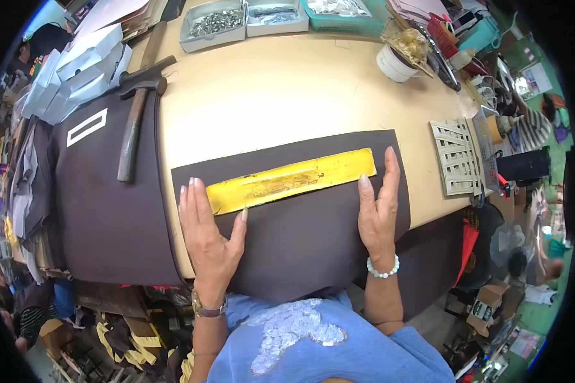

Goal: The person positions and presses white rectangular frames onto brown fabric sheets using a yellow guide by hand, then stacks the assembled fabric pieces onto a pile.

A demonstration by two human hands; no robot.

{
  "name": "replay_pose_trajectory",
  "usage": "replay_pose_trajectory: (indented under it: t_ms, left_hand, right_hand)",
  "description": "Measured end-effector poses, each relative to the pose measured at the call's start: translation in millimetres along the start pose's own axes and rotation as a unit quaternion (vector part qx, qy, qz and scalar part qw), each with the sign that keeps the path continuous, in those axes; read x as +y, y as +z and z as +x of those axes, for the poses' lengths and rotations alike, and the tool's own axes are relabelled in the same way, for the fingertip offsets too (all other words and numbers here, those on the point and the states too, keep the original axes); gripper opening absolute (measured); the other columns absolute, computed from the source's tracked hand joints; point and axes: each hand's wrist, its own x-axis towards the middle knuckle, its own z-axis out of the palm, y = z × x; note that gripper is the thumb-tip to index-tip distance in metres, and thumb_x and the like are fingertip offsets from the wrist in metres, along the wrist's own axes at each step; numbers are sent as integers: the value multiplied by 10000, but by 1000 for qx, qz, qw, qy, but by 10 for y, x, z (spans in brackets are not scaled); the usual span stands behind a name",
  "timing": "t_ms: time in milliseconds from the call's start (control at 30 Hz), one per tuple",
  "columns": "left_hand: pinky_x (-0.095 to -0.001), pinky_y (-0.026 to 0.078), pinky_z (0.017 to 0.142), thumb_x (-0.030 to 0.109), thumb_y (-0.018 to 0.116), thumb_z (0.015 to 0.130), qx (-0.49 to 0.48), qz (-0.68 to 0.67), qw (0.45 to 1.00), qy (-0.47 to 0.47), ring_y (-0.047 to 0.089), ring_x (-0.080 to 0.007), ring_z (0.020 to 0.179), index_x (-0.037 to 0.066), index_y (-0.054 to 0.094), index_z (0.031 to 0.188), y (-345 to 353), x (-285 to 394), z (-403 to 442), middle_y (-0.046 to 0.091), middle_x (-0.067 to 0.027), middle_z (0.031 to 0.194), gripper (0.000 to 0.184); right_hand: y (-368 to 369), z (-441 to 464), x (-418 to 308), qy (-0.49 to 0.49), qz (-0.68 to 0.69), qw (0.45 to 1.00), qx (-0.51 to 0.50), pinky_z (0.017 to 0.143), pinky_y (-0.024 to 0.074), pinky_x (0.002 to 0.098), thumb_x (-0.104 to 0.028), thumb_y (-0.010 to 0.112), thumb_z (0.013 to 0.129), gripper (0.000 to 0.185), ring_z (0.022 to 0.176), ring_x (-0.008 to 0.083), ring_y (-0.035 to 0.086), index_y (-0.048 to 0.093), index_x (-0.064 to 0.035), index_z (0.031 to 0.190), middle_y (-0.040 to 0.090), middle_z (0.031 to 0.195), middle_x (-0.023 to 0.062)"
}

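A long yellow strip (pixel 291 180), worn brownish along its middle, lies slightly tilted on a dark cloth piece (pixel 287 236) at the table's front edge. My left hand (pixel 207 233) rests at the strip's left end, fingers stretched out and thumb at its lower edge. At the other end is my right hand (pixel 380 207), with its thumb by the lower right corner and its fingers pointing away from me. Neither hand is wrapped round anything. The cloth's near part hangs over the table edge toward my lap.
On the left, a hammer (pixel 134 127) lies over stacked dark cloth (pixel 108 210) marked with a white rectangle (pixel 87 127). Boxes of small metal parts (pixel 216 24) stand at the back. A white tub (pixel 396 64) and a slatted plastic basket piece (pixel 455 156) are on the right.
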Motion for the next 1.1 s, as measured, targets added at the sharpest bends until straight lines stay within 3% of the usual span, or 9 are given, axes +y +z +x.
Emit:
replay_pose_trajectory:
  t_ms: [67, 100, 200, 367, 533, 667, 833, 1100]
  left_hand:
    - [-447, 261, 1102, 191, 677, 819, -6, 22, 1000, 3, 290, -390, 1346, -37, 283, 1416, 117, -52, -14, 336, -241, 1430, 751]
    - [-436, 254, 1109, 181, 670, 829, -9, 34, 999, 5, 278, -383, 1357, -35, 272, 1422, 160, -85, -25, 321, -238, 1443, 746]
    - [-437, 255, 1109, 185, 659, 839, -7, 28, 1000, -5, 268, -388, 1361, -39, 271, 1421, 153, -119, -48, 305, -249, 1448, 735]
    - [-459, 294, 1074, 159, 666, 811, 20, 29, 999, -21, 346, -396, 1298, -42, 328, 1387, 134, -102, -66, 397, -248, 1351, 697]
    - [-494, 314, 1042, 145, 667, 787, 34, 22, 998, -44, 439, -391, 1199, -36, 430, 1316, 129, -96, -75, 511, -229, 1187, 607]
    - [-509, 288, 1056, 110, 654, 788, 20, -36, 999, -2, 434, -377, 1231, -3, 490, 1279, 141, -148, -55, 538, -205, 1211, 529]
    - [-572, 227, 1068, 117, 631, 812, -30, 8, 999, 16, 343, -387, 1314, 42, 539, 1244, 134, -108, -42, 468, -185, 1343, 449]
    - [-610, 200, 1058, 156, 630, 823, -51, 16, 999, 7, 276, -398, 1343, 30, 541, 1238, 127, -95, -47, 394, -171, 1407, 443]
  right_hand:
    - [106, -58, 126, 5, -23, 1000, 0, 1115, 207, 456, -209, 544, 929, 642, 1366, 381, 254, 229, 68, 1415, 257, 1455, 268]
    - [87, -72, 163, -35, -142, 989, -10, 1117, 172, 494, -221, 539, 931, 671, 1383, 380, 216, 188, 54, 1433, 222, 1472, 268]
    - [12, -60, 198, -15, -63, 997, -38, 1109, 165, 527, -227, 551, 923, 689, 1378, 390, 225, 181, 45, 1438, 221, 1471, 273]
    - [-22, -32, 209, 2, -100, 995, 9, 1065, 311, 450, -163, 608, 881, 550, 1282, 412, 364, 380, 51, 1334, 415, 1338, 268]
    - [5, -30, 225, 38, -78, 995, 49, 1040, 329, 462, -128, 626, 851, 419, 1220, 403, 435, 504, 41, 1214, 514, 1244, 235]
    - [-48, -28, 242, 6, -67, 997, 41, 1022, 346, 452, -117, 640, 831, 346, 1183, 380, 476, 572, 14, 1143, 572, 1193, 172]
    - [-35, -32, 232, -6, -132, 991, -24, 1075, 209, 569, -188, 677, 795, 429, 1303, 398, 356, 587, -58, 1194, 504, 1339, 137]
    - [9, -34, 225, -17, -178, 983, -31, 1064, 211, 588, -245, 675, 798, 487, 1313, 415, 333, 565, -71, 1240, 449, 1392, 140]
